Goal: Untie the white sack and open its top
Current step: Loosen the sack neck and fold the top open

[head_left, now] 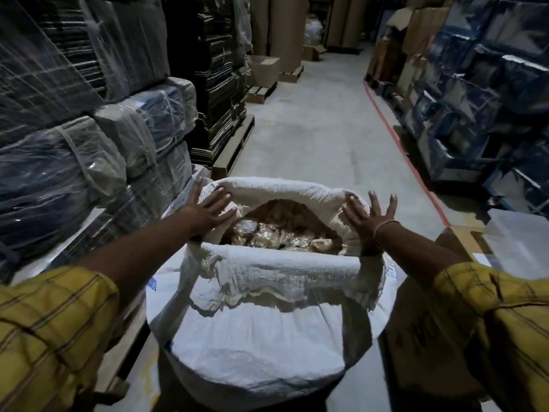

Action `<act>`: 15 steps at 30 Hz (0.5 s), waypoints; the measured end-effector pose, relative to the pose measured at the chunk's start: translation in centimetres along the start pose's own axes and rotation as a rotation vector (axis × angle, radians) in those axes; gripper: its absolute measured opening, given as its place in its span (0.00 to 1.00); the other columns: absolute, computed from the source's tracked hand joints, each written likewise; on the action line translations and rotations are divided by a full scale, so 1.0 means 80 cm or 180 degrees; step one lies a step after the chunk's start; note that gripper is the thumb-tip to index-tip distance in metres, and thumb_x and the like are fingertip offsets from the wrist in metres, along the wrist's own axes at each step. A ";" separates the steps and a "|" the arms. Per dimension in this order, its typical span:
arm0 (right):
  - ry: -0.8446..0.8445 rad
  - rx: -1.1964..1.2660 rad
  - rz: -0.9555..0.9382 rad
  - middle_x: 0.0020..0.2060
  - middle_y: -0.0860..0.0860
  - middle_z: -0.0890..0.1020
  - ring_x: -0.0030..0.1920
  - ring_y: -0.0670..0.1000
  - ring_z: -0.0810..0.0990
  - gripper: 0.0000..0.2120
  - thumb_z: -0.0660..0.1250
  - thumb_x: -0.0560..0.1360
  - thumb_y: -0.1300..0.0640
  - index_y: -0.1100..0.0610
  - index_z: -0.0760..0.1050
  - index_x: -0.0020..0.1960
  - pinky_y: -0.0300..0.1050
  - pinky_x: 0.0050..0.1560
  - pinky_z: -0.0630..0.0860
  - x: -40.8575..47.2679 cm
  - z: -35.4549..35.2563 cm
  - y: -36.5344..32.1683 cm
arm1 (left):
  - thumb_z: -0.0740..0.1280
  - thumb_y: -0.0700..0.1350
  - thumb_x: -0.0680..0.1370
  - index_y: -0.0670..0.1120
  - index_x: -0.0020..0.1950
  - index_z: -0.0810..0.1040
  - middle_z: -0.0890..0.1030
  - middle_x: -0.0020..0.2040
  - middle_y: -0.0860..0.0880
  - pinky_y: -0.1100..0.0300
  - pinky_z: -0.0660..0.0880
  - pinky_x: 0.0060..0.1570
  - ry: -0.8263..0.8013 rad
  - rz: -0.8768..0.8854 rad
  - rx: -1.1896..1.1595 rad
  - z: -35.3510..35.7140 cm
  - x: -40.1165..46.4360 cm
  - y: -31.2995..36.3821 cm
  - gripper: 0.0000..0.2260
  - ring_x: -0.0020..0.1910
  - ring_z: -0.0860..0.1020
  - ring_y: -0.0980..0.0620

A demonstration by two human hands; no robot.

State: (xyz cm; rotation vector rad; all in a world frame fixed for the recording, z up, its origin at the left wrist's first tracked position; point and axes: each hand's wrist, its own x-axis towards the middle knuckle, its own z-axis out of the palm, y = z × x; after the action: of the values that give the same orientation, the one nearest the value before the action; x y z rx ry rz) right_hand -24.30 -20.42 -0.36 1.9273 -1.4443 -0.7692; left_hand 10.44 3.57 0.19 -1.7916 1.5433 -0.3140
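Note:
The white woven sack (255, 331) stands on the floor in front of me. Its top is wide open, with the rim rolled outward into a thick cuff (282, 270). Inside lie several clear packets of brownish goods (279, 233). My left hand (208, 209) lies flat on the left side of the rolled rim, fingers spread. My right hand (370, 217) presses on the right side of the rim, fingers spread and raised, a thin band on the wrist. Neither hand grips anything. No tie or string shows.
Wrapped bundles (74, 162) on pallets stand close at my left. A cardboard box (463, 251) sits at my right, touching the sack. Blue wrapped stacks (487, 93) line the right wall beyond a red floor line (407, 153). A concrete aisle (320, 123) runs ahead.

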 end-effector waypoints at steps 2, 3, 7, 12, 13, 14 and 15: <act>0.0041 0.0696 -0.0803 0.79 0.51 0.27 0.79 0.68 0.29 0.42 0.59 0.80 0.36 0.49 0.38 0.81 0.90 0.60 0.35 0.002 0.005 -0.010 | 0.55 0.50 0.85 0.54 0.84 0.36 0.35 0.84 0.41 0.18 0.40 0.69 0.0124 0.0062 -0.0109 -0.003 -0.005 0.010 0.34 0.82 0.35 0.36; -0.0005 0.1104 -0.1148 0.79 0.51 0.25 0.78 0.69 0.28 0.47 0.60 0.78 0.34 0.43 0.29 0.80 0.89 0.62 0.34 0.000 0.001 -0.015 | 0.59 0.51 0.84 0.53 0.84 0.35 0.35 0.84 0.40 0.18 0.41 0.69 0.0181 0.0067 -0.0210 -0.004 -0.007 0.018 0.38 0.82 0.35 0.35; -0.0054 0.1473 -0.1426 0.78 0.52 0.24 0.77 0.69 0.25 0.69 0.74 0.63 0.28 0.46 0.25 0.79 0.86 0.63 0.31 -0.025 -0.013 -0.018 | 0.68 0.64 0.76 0.51 0.83 0.33 0.36 0.84 0.42 0.19 0.37 0.68 0.0365 0.0106 -0.0983 -0.016 -0.009 0.032 0.52 0.83 0.35 0.38; 0.0173 0.1834 -0.1699 0.81 0.52 0.30 0.78 0.66 0.27 0.68 0.69 0.62 0.22 0.48 0.30 0.82 0.85 0.66 0.33 -0.053 -0.023 -0.004 | 0.62 0.65 0.80 0.48 0.85 0.49 0.52 0.85 0.44 0.24 0.39 0.74 0.0755 0.0176 -0.1513 -0.026 -0.033 0.032 0.40 0.85 0.45 0.43; 0.0185 0.1852 -0.1706 0.81 0.51 0.31 0.78 0.66 0.27 0.66 0.68 0.63 0.22 0.48 0.31 0.82 0.86 0.66 0.33 -0.064 -0.025 0.001 | 0.62 0.64 0.81 0.48 0.85 0.51 0.54 0.85 0.44 0.25 0.40 0.75 0.0858 0.0154 -0.1583 -0.031 -0.043 0.034 0.39 0.85 0.48 0.43; 0.0173 0.1899 -0.1704 0.81 0.51 0.31 0.79 0.66 0.27 0.65 0.67 0.64 0.22 0.48 0.32 0.82 0.86 0.65 0.33 -0.069 -0.023 0.002 | 0.62 0.63 0.81 0.48 0.85 0.52 0.56 0.84 0.44 0.27 0.40 0.76 0.0942 0.0108 -0.1684 -0.032 -0.049 0.038 0.38 0.85 0.49 0.43; 0.0143 0.1930 -0.1684 0.82 0.51 0.32 0.79 0.65 0.27 0.64 0.67 0.65 0.22 0.48 0.33 0.83 0.85 0.66 0.33 -0.080 -0.023 0.006 | 0.62 0.61 0.81 0.49 0.85 0.53 0.57 0.84 0.43 0.29 0.40 0.77 0.0991 0.0033 -0.1796 -0.035 -0.057 0.044 0.37 0.84 0.50 0.43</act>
State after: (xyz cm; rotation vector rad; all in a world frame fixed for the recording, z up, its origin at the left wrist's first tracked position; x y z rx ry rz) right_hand -24.76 -14.09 1.75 2.8396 -1.2338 -0.5275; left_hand 4.97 6.73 1.08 -2.2410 2.0042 -0.1637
